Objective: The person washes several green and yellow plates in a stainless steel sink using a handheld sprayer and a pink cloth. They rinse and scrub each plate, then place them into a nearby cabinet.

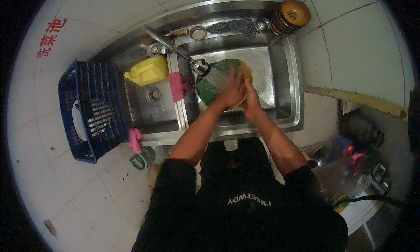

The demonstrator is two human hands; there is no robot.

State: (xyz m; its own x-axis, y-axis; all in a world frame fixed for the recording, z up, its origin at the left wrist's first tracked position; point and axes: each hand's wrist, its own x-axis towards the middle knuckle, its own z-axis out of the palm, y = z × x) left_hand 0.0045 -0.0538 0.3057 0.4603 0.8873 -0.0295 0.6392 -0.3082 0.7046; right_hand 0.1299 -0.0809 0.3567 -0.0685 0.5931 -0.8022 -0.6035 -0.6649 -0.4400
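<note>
A large round green melon with a yellow side [210, 91], apparently a watermelon, rests in the right basin of a stainless steel sink [262, 55]. My left hand [234, 91] lies over its top with fingers spread, blurred by motion. Close beside it, my right hand [252, 96] is at the melon's yellow side; its fingertips are partly lost against the melon and the other hand. Water sprays from the faucet head [201, 67] on a flexible metal hose [170, 46] onto the melon and my left hand.
Pink cloth [177, 87] drapes the divider. A yellow plastic jug [147, 70] lies in the left basin, beside a blue plastic basket [95, 114] holding a white dish. Along the back ledge are dark mesh [233, 27] and stacked brown bowls [292, 15]. A cluttered surface [354, 176] stands right.
</note>
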